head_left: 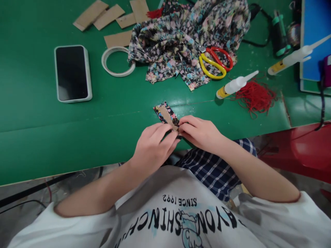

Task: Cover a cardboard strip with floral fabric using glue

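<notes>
My left hand (153,142) and right hand (203,133) pinch the card (166,114), apparently folding its cloth edge (173,114), next wanting firm pressing.

Wht tee (165,184), blk lettering (165,222), plaid btms (212,168)

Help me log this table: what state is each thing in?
Floral-edged brown cardboard strip: held by left hand and right hand.
Black floral cloth: crumpled.
Red-and-yellow scissors: handles apart, blades mostly hidden.
White rectangular device: screen dark.
White tape ring: lying flat.
Near yellow-white bottle: nozzle fitted.
Far yellow-white bottle: nozzle fitted.
Red thread heap: tangled.
Brown cardboard pieces: loose.
</notes>
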Action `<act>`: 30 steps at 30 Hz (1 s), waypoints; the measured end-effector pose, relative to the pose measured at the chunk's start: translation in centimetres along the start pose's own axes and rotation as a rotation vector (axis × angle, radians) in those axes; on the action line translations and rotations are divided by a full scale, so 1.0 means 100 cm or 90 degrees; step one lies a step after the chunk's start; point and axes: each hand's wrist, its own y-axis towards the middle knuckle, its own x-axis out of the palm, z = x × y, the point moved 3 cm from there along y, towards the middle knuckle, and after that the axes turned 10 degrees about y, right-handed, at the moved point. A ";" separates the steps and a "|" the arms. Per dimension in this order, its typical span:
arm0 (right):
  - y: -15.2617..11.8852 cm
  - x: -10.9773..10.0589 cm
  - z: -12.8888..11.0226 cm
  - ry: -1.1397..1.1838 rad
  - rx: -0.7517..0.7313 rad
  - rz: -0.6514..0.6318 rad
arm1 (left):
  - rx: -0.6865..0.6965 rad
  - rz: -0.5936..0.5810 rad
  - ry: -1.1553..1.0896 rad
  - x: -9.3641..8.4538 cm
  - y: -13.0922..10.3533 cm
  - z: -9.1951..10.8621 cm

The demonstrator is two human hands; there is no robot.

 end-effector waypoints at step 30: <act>-0.001 -0.001 0.001 0.028 -0.009 0.003 | -0.084 0.037 0.011 0.012 -0.001 0.007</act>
